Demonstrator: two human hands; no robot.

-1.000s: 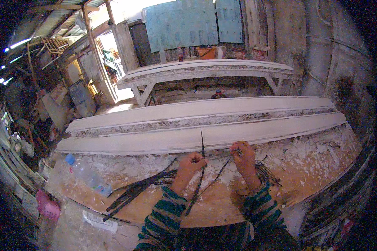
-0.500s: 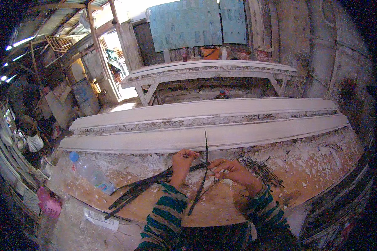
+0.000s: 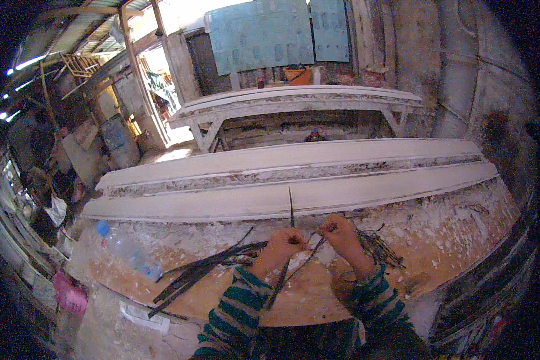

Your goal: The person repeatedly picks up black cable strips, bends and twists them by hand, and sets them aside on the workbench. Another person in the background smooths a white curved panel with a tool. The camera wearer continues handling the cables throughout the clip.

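The left hand [image 3: 285, 243] is curled into a pinch beside a long dark strip [image 3: 278, 287], which slants across the table [image 3: 321, 300]; the right hand [image 3: 340, 232], also pinched closed, meets a thinner dark strip [image 3: 305, 262]. I cannot tell what either grips. More dark strips [image 3: 201, 268] lie to the left
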